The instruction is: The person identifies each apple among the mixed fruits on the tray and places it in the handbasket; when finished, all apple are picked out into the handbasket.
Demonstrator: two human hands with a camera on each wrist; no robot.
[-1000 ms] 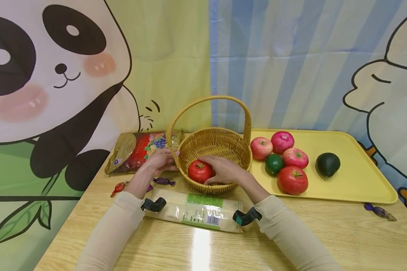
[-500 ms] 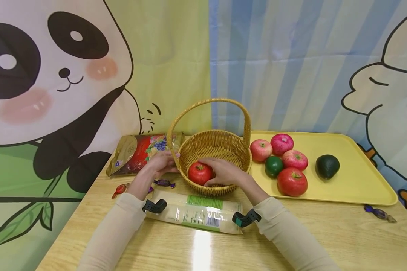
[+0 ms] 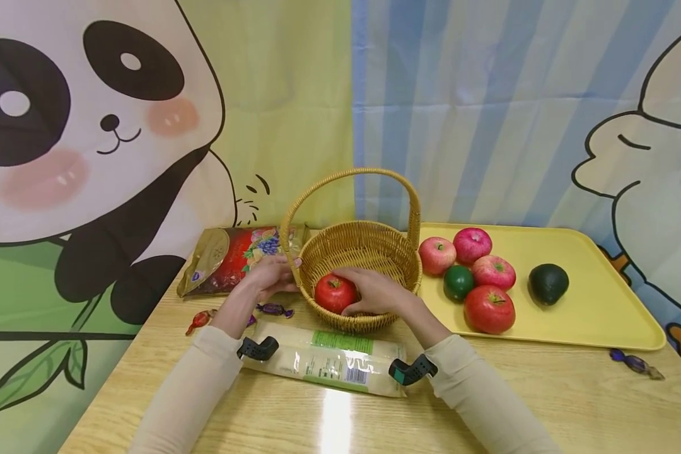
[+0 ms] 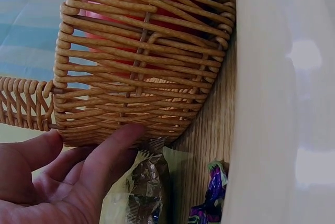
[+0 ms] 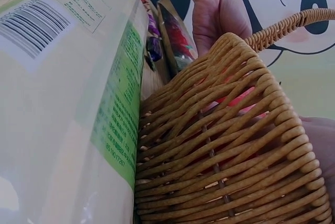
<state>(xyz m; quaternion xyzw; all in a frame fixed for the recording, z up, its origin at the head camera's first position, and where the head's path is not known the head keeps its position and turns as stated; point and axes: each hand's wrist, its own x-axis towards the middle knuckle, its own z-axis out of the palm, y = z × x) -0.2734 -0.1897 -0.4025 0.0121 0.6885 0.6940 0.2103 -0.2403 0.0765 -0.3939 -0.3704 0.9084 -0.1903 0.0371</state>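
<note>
A red apple [image 3: 336, 293] sits low in the wicker basket [image 3: 403, 258], near its front left side. My right hand [image 3: 377, 290] reaches in over the right front rim and grips the apple from its right and top. My left hand [image 3: 272, 275] is at the basket's left side by the foot of the handle. In the left wrist view, the left hand's fingers [image 4: 112, 148] touch the outside of the woven wall, and the thumb is at the rim. Through the weave, the right wrist view shows parts of the apple [image 5: 243, 103]; the right hand is mostly hidden there.
A yellow tray [image 3: 596, 296] on the right bears several apples [image 3: 489, 309], a green fruit [image 3: 458, 282] and an avocado [image 3: 548, 284]. A pale packet [image 3: 329, 362] lies before the basket. Behind left is a candy bag [image 3: 232, 258]; wrapped candies [image 3: 275, 309] lie nearby.
The whole head view has shifted slightly, so the scene appears a little lower. Both hands, the basket and the apple keep nearly the same places relative to each other.
</note>
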